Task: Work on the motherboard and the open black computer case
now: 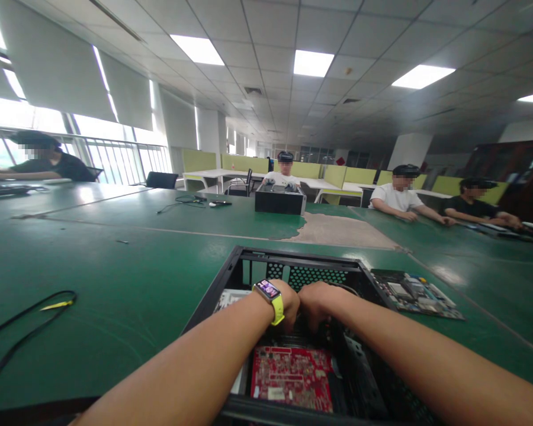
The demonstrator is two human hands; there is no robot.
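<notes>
Both of my hands reach down into an open black computer case (pixel 237 258) on the green table. My left hand (pixel 288 299), below a wrist with a yellow-strapped watch (pixel 269 290), points down into the case; its fingers are hidden behind the hand and wrist. Close beside it, my right hand (pixel 315 302) has its fingers curled downward, and what they hold is out of sight. Nearer to me in the case lies a red circuit board (pixel 292 376). A silvery metal part (pixel 231 299) shows at the case's left side. Dark cables run near my right hand.
A loose motherboard (pixel 415 294) lies right of the case. A black cable (pixel 31 316) with a yellow tag lies on the left. Across the green table (pixel 160 266) a person sits behind another case (pixel 279 202); other people sit at left and right.
</notes>
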